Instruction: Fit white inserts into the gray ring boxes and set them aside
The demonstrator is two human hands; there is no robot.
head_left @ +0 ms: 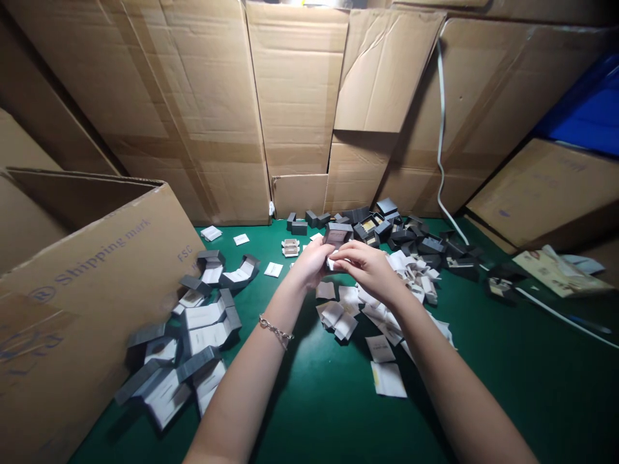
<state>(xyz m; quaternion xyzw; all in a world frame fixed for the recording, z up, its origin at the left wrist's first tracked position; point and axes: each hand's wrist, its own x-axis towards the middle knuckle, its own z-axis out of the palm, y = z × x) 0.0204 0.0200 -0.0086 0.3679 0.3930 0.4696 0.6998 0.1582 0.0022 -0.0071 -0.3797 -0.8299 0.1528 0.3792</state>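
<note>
My left hand (312, 263), a chain bracelet on its wrist, is closed around a small dark box (339, 232) with its lid raised. From the right, my right hand (368, 265) reaches in with fingers pinched on a small white piece (331, 263) at the front of the box. My fingers hide most of that piece. Folded white papers (338, 319) lie on the green table (314, 399) just below my hands. Beyond them is a heap of small dark boxes (387, 225), and a white box insert (291, 247) rests to the left.
Several opened dark boxes with white linings (207, 322) spread along the left, beside a large open carton (97, 290). More white inserts (420, 280) are piled right of my hands. Cardboard cartons (294, 84) wall the back. A white cable (441, 129) runs down onto the table at right.
</note>
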